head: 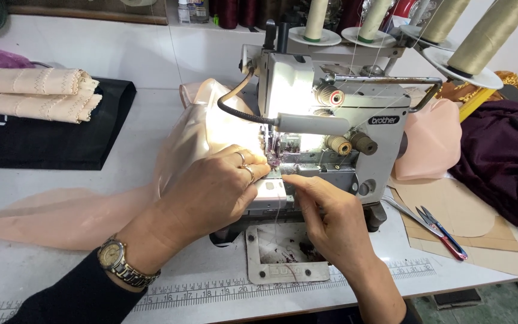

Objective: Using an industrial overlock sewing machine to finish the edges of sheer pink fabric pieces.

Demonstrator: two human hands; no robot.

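At the far left, folded beige lace-edged trim [34, 93] is stacked on a black cloth [49, 138], well apart from the work. From there a length of sheer peach fabric [61, 216] runs across the white table [211, 282] and is gathered up under the lamp [313, 124] of the industrial sewing machine [331, 120].

The left hand [211, 192], with a wristwatch [121, 262] at the wrist and rings on two fingers, is laid palm-down on the fabric, fingers spread and pressed flat rather than clenched; nothing is gripped, the cloth is merely held down just left of the presser foot [274, 157]. The right hand [325, 207] is placed just right of the needle area, its fingertips pinched together at the fabric edge on the machine bed; whether thread or cloth is pinched cannot be told.

For this step to be done well, the fabric should be kept taut and flat between the two hands, the edge guided straight into the foot, and the fingertips kept clear of the needle. So slippery a sheer would best be fed with light, even pressure, so that puckering is avoided.

Farther right, thread snips [442, 231] lie on brown paper patterns [463, 222], beside dark burgundy velvet [505, 162]. Thread cones [487, 36] stand above the machine.
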